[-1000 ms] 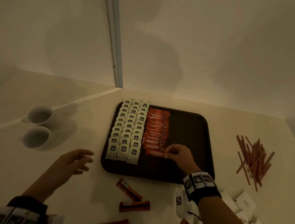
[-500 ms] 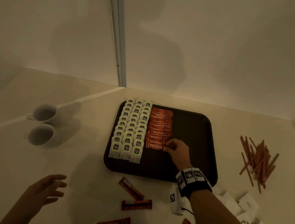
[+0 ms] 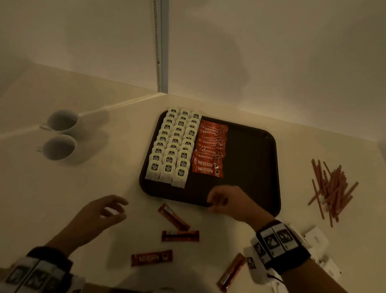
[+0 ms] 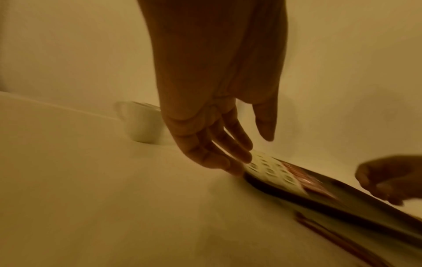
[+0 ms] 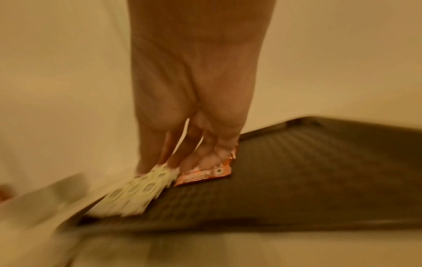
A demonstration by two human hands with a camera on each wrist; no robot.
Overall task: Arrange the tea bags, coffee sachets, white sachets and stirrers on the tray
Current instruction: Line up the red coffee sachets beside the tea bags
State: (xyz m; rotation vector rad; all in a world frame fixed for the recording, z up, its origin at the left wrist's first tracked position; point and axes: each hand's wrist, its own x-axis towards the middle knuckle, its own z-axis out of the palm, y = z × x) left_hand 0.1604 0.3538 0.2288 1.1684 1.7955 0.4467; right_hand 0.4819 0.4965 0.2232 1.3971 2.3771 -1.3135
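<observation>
A dark brown tray (image 3: pixel 249 178) holds three columns of white tea bags (image 3: pixel 173 149) on its left, with a column of orange coffee sachets (image 3: pixel 210 147) beside them. My right hand (image 3: pixel 214 203) hovers over the tray's near edge, fingers loosely curled and holding nothing. In the blurred right wrist view its fingers (image 5: pixel 182 159) hang just in front of the nearest coffee sachet (image 5: pixel 205 175). My left hand (image 3: pixel 117 209) floats above the table left of several loose coffee sachets (image 3: pixel 173 216), fingers (image 4: pixel 228 153) relaxed and empty.
Brown stirrers (image 3: pixel 329 187) lie in a pile right of the tray. White sachets (image 3: pixel 314 239) are partly hidden behind my right wrist. Two white cups (image 3: pixel 59 147) stand at the left. The tray's right half is bare. A wall closes off the back.
My right hand has let go of the nearest coffee sachet in the column and drawn back to the tray's near edge. My left hand has moved right, toward the loose sachets.
</observation>
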